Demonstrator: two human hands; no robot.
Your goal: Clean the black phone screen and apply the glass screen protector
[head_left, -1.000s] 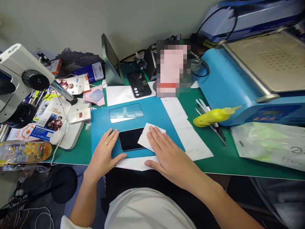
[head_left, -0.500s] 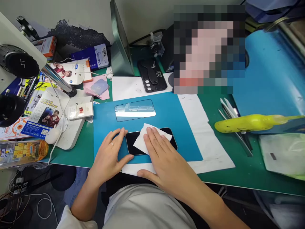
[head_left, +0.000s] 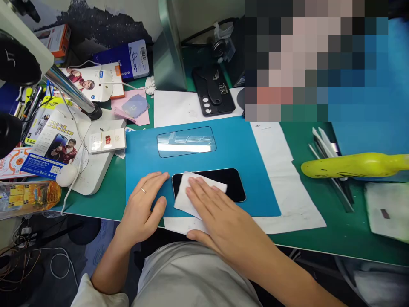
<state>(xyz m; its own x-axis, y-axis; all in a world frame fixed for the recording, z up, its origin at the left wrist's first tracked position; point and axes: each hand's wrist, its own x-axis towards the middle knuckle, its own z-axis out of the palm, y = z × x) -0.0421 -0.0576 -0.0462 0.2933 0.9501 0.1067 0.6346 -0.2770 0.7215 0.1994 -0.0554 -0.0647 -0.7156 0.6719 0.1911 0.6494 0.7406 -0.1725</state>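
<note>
A phone [head_left: 234,182] with a black screen lies face up on the blue mat [head_left: 140,149]. Over its left half spreads a white wipe [head_left: 182,192], partly past the near edge. My right hand [head_left: 220,213] presses this wipe down with its fingers nearly straight and close together, and keeps hold of it. Just left of the phone, my left hand [head_left: 143,209] rests on the mat, fingers loosely bent, thumb apart, holding nothing. Behind the phone lies a clear screen protector [head_left: 187,142] with a black border. My right hand hides part of the wipe and screen.
A black phone case [head_left: 212,91] lies at the back. On the left are a lamp post [head_left: 75,94], a white box [head_left: 107,140] and several packages. A yellow bottle [head_left: 348,165] and tweezers [head_left: 341,196] lie right. A blurred-out area covers the upper right.
My right hand has slid the wipe leftward along the phone, baring more of the screen's right side. My left thumb has drawn back from the phone's edge. The view has shifted slightly.
</note>
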